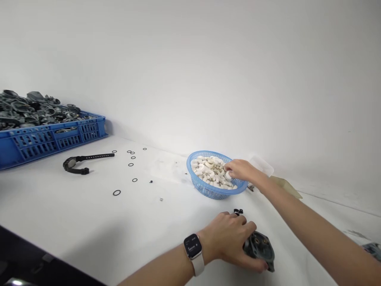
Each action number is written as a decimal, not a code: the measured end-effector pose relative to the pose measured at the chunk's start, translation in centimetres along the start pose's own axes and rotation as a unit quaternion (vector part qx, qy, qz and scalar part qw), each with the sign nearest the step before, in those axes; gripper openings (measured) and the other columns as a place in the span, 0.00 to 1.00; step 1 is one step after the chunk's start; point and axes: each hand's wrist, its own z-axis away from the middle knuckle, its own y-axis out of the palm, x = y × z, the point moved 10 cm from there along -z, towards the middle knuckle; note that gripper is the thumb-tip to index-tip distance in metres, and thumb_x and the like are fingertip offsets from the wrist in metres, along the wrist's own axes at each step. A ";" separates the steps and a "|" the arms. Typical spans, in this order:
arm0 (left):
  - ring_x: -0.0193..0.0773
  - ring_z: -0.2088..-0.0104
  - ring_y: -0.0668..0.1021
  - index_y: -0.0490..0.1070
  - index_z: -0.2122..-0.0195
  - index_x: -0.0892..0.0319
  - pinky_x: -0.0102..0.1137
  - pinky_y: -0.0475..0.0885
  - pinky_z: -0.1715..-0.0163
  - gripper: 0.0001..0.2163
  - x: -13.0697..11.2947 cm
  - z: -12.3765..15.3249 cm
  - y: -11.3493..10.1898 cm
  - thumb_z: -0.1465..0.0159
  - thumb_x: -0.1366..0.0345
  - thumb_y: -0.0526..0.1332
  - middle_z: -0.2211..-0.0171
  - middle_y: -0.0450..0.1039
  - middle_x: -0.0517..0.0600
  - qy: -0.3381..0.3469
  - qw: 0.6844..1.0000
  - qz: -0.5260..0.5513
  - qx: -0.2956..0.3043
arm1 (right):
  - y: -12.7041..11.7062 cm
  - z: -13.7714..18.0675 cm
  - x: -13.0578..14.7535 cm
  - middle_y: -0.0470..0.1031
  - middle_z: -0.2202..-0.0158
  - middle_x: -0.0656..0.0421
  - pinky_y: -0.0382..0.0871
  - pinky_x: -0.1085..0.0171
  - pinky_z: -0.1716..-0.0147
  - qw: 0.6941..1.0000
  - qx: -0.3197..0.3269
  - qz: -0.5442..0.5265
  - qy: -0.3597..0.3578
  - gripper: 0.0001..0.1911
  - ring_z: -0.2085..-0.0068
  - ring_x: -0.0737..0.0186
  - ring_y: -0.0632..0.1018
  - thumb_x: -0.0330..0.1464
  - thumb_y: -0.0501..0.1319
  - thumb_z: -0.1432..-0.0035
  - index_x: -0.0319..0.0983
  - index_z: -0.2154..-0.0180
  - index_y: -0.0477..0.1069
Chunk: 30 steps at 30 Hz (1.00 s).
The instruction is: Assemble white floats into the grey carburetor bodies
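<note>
My left hand (pixel 230 240), with a smartwatch on its wrist, is closed around a dark grey metal housing (pixel 262 248) resting on the white table. My right hand (pixel 241 170) reaches into a round blue basket (pixel 208 190) filled with several small white curved parts (pixel 210 169); its fingertips pinch at one of them on the right side of the pile. A few small black rings (pixel 238 211) lie just beyond my left hand.
A blue crate (pixel 44 139) heaped with grey metal castings stands at the far left. A black wristwatch (pixel 80 163) and several black O-rings (pixel 116 192) lie scattered on the table. Clear plastic bags (pixel 262 163) sit behind the basket by the wall.
</note>
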 end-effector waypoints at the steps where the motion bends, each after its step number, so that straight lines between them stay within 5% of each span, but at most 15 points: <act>1: 0.50 0.66 0.84 0.73 0.55 0.56 0.40 0.74 0.66 0.34 0.0 0.0 -0.1 0.42 0.27 0.61 0.63 0.80 0.53 0.001 1.000 0.005 -0.002 | -1.0 1.0 0.0 0.82 0.57 0.54 0.73 0.60 0.56 1.000 -0.009 -0.018 -0.003 0.06 0.56 0.56 0.80 0.29 0.61 0.32 0.40 0.60 0.78; 6: 0.50 0.67 0.82 0.73 0.56 0.56 0.38 0.72 0.67 0.32 0.1 0.1 -0.8 0.43 0.31 0.65 0.65 0.78 0.52 -0.002 1.000 0.028 -0.004 | -3.6 8.8 0.8 0.84 0.61 0.60 0.70 0.64 0.61 0.993 0.003 -0.115 -0.037 0.10 0.59 0.58 0.80 0.32 0.57 0.34 0.44 0.60 0.78; 13: 0.49 0.67 0.81 0.72 0.61 0.58 0.39 0.72 0.65 0.33 -0.6 -0.2 -1.3 0.43 0.28 0.64 0.66 0.78 0.53 0.010 1.000 0.006 -0.024 | 0.5 18.1 1.5 0.80 0.71 0.60 0.68 0.61 0.69 0.985 0.020 -0.170 0.003 0.11 0.67 0.57 0.78 0.34 0.61 0.35 0.45 0.71 0.76; 18: 0.49 0.66 0.81 0.72 0.62 0.58 0.40 0.72 0.64 0.35 -0.7 -0.1 -1.4 0.44 0.25 0.62 0.66 0.77 0.54 0.009 0.999 -0.007 -0.047 | 2.5 19.8 1.4 0.79 0.73 0.61 0.65 0.61 0.70 0.981 0.023 -0.190 0.036 0.15 0.70 0.59 0.77 0.37 0.60 0.33 0.46 0.72 0.78; 30: 0.48 0.66 0.81 0.73 0.64 0.57 0.40 0.72 0.63 0.34 -0.7 0.0 -1.7 0.44 0.26 0.63 0.66 0.77 0.53 0.008 0.999 -0.009 -0.048 | 3.0 18.9 2.2 0.73 0.78 0.63 0.56 0.63 0.75 0.981 0.069 -0.180 0.025 0.16 0.74 0.62 0.71 0.32 0.57 0.35 0.43 0.76 0.72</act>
